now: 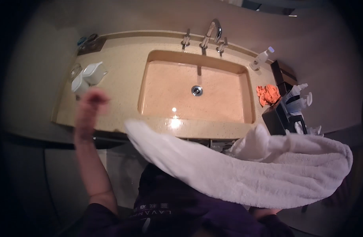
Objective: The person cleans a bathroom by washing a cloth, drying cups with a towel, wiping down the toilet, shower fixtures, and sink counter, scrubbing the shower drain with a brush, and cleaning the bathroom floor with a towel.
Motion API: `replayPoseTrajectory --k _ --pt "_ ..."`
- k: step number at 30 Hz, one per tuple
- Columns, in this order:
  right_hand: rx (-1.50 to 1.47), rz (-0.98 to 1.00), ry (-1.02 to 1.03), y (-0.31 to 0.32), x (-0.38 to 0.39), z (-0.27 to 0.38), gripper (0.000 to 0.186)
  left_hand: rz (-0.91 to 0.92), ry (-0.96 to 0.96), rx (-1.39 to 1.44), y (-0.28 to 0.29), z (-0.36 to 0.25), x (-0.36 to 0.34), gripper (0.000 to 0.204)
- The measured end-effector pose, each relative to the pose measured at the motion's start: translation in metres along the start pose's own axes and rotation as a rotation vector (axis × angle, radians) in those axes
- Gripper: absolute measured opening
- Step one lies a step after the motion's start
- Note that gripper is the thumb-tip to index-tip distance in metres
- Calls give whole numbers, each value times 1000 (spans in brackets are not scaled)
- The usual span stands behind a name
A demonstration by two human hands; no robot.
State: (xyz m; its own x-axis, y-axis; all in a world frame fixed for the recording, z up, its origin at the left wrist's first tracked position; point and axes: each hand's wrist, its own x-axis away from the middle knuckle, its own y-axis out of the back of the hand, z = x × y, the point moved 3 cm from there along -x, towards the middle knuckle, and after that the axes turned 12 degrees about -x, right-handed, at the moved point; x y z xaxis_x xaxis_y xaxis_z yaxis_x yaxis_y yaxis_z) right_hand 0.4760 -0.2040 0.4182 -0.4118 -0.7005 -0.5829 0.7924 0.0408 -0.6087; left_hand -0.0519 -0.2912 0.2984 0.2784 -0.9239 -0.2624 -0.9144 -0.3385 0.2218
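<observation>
A long white towel [228, 175] stretches through the air in front of my body, from the counter's front edge out to the right. Its left end is blurred. My right forearm [266, 212] goes in under the towel, and the cloth covers my right hand, so its fingers and grip are hidden. My left hand [93, 102] is raised over the left part of the counter, near two white cups [93, 74]. It is smeared by motion, so its fingers do not show clearly, and it is apart from the towel.
A rectangular sink [169, 83] is set in the beige counter [122, 67], with a chrome faucet [207, 37] behind it. At right are a clear bottle [261, 60], a crumpled orange cloth [268, 94] and a dark holder [275, 116] with pump bottles. A brown tray [92, 46] sits back left.
</observation>
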Motion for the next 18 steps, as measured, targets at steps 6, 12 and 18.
replayPoseTrajectory --k 6,12,18 --pt "190 2 226 -81 -46 -8 53 1418 -344 142 -251 6 57 63" --pt "368 -34 341 -145 -140 -65 53 913 -288 500 -261 13 -20 26" --pt "460 -144 435 -147 -213 -105 53 1059 317 587 -258 30 -50 44"
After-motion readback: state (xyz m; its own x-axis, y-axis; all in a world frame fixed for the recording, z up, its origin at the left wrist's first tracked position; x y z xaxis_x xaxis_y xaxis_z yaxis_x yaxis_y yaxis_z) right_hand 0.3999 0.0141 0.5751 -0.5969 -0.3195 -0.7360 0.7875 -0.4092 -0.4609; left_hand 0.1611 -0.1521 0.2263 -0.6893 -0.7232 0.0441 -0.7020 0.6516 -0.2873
